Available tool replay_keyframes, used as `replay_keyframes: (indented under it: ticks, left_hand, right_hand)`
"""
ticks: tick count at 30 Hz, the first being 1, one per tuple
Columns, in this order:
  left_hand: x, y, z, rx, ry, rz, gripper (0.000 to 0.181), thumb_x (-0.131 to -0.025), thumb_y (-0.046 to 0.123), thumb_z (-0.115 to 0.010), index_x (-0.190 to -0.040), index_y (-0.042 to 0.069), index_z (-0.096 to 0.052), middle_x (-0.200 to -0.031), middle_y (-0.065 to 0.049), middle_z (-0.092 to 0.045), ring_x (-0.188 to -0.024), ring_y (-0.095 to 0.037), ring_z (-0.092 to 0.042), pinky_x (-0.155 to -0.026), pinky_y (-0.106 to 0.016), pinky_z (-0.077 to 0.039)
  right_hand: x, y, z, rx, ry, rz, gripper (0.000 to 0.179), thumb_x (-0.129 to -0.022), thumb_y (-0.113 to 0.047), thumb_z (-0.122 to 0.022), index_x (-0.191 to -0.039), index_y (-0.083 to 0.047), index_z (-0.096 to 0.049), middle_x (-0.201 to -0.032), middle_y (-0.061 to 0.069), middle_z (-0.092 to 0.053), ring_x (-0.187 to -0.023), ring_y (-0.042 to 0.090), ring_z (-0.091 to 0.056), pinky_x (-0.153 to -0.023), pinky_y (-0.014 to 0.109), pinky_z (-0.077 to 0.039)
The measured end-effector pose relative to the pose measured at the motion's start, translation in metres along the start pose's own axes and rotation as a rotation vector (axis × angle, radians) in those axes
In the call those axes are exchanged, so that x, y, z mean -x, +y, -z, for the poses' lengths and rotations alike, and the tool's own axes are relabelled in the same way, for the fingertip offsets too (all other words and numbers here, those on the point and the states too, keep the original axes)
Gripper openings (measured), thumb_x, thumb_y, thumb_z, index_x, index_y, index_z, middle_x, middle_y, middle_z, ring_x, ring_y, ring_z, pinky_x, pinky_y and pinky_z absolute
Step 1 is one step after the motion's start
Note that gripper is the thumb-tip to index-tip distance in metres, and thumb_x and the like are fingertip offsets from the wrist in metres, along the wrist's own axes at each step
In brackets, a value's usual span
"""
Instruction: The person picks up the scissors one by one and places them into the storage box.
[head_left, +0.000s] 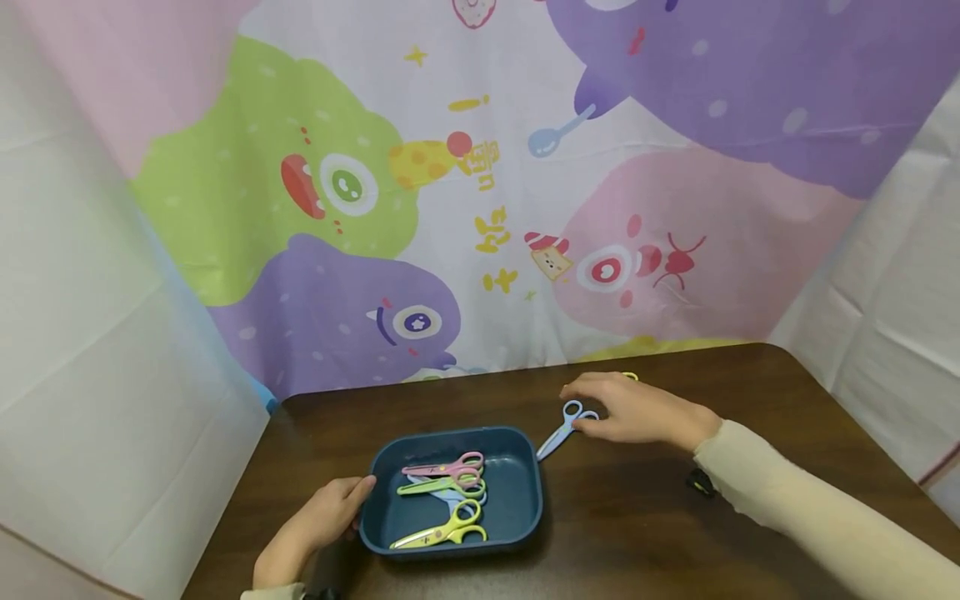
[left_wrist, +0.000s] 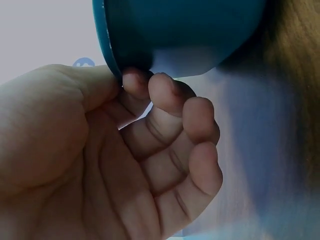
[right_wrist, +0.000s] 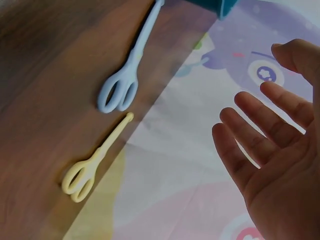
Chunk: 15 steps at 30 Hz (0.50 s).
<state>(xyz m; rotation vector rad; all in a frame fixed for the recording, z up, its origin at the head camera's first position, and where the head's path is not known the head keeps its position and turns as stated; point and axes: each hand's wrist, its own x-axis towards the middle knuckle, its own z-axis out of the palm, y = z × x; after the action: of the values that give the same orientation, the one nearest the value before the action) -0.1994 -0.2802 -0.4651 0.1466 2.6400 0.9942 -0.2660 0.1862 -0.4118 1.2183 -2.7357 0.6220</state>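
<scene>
A dark blue plastic tray [head_left: 517, 496] holds several children's scissors. Pink scissors [head_left: 431, 471], green scissors [head_left: 422, 488] and partly covered blue ones lie close together, with yellow scissors [head_left: 429, 537] nearer the front. My left hand [head_left: 322, 518] pinches the tray's left rim, thumb at the edge and curled fingertips against the outer wall in the left wrist view. Over the table, right of the tray, my right hand [head_left: 630, 410] hovers with fingers apart and nothing held. Below it lie loose blue scissors [right_wrist: 122, 82] and pale yellow scissors [right_wrist: 87, 172], the latter mostly hidden by that hand in the head view.
The dark wooden table [head_left: 637, 533] has rounded back corners. A cartoon-printed curtain [head_left: 510, 333] hangs right behind its back edge, and white fabric [head_left: 75, 350] stands at both sides. The loose blue scissors' tips lie close to the tray's right wall.
</scene>
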Motion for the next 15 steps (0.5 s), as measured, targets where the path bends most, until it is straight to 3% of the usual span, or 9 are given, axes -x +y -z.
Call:
replay_keyframes:
  ticks: [15]
  left_hand:
    - [0.002, 0.0007, 0.0002, 0.027, 0.006, -0.008, 0.037, -0.111, 0.029, -0.046, -0.107, -0.001, -0.067, -0.066, -0.004, -0.053, -0.058, -0.019, -0.056, -0.057, -0.034, -0.05]
  right_hand:
    - [0.0064, 0.0116, -0.009, -0.028, -0.016, -0.05, 0.046, -0.093, -0.028, -0.077, -0.132, -0.007, -0.065, -0.125, 0.005, -0.07, -0.111, 0.018, -0.066, -0.101, 0.045, -0.054]
